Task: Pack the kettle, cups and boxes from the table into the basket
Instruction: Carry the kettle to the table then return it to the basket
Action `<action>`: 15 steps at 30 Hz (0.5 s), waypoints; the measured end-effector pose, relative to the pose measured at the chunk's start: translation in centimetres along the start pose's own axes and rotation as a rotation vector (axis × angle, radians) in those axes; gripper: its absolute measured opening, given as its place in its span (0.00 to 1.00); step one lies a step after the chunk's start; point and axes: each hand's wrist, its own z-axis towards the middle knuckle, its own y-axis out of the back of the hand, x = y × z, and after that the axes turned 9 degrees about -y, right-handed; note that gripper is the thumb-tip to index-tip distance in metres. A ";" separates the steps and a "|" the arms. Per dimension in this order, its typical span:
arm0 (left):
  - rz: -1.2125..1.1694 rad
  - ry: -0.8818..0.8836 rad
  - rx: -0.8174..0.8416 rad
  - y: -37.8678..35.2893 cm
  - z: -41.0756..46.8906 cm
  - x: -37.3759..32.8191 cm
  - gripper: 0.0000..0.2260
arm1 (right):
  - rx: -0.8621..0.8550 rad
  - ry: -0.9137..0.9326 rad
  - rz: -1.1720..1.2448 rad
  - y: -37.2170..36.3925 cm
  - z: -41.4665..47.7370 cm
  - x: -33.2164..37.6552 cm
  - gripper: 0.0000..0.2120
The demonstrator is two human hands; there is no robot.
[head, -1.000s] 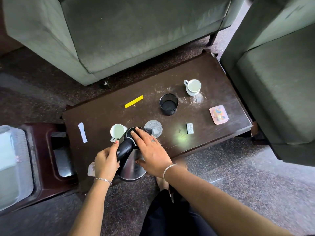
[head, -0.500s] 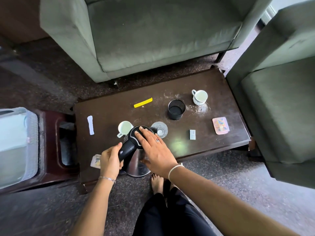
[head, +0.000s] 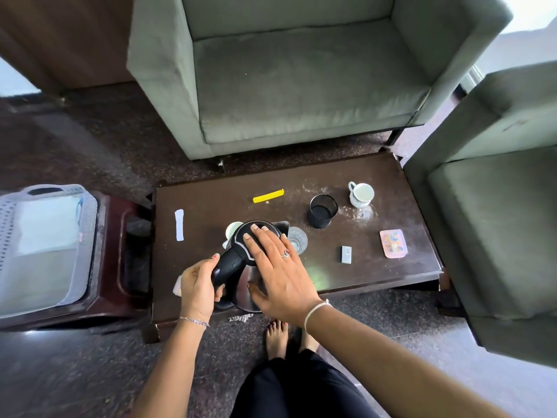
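Note:
A steel kettle [head: 244, 289] with a black lid and handle is near the front edge of the dark wooden table [head: 407, 267]. My left hand [head: 197, 282] grips its black handle. My right hand [head: 277, 267] lies flat on the lid with fingers straight. One white cup [head: 232, 230] peeks out behind the kettle, another white cup [head: 361, 194] stands at the far right. A small grey box [head: 346, 254] and a pink box [head: 393, 243] lie on the right side. The white perforated basket [head: 12, 212] sits on a stand to the left.
A black mesh cup [head: 322, 211], a clear glass [head: 298, 238], a yellow strip [head: 268, 196] and a white paper strip [head: 179, 224] also lie on the table. Green armchairs [head: 301, 86] stand behind and to the right. My bare feet [head: 277, 336] are beside the table's front edge.
The view has tilted upward and shifted, so the table sits lower in frame. Both hands stay on the kettle, which appears slightly raised and tilted.

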 end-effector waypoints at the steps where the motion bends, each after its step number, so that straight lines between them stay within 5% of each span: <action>1: -0.012 -0.007 -0.003 0.3 0.0 -0.3 0.19 | -0.010 0.006 0.000 0.2 0.1 0.5 0.37; 15: -0.144 -0.142 -0.292 6.7 0.0 -7.1 0.14 | -0.118 0.289 0.043 3.0 5.3 8.5 0.40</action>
